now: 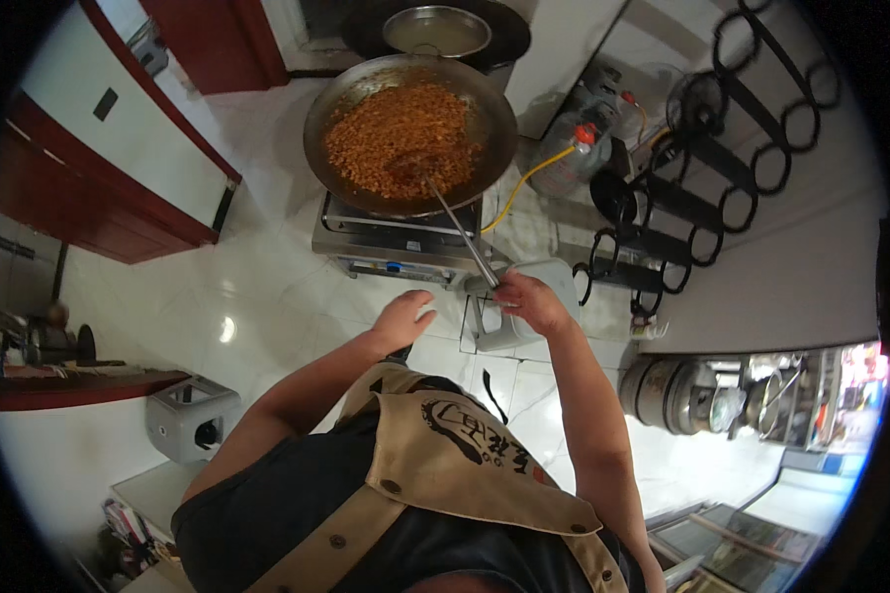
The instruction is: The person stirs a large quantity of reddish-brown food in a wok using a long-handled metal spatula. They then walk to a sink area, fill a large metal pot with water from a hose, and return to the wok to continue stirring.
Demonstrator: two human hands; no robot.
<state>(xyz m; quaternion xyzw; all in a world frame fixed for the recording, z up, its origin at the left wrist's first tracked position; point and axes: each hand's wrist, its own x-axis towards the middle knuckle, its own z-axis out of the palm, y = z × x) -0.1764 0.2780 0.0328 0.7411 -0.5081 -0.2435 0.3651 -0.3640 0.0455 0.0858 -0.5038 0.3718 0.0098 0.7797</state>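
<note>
A large metal wok (498, 148) sits on a low gas stove (386, 243) and holds a heap of reddish-brown crumbly food (400, 133). The head of a long-handled metal utensil (456, 219) is sunk in the food, so its shape is hidden. My right hand (526, 300) grips the end of its handle, which slants down towards me. My left hand (406, 319) hangs in the air in front of the stove, fingers apart and slightly curled, holding nothing. A tan apron (445, 452) covers my front.
Behind the wok stands a metal basin (437, 31) in a second dark pan. A yellow hose (515, 196) runs from a gas cylinder (571, 159) to the stove. A grey plastic stool (541, 278) stands under my right hand. A black ring rack (675, 185) is at the right.
</note>
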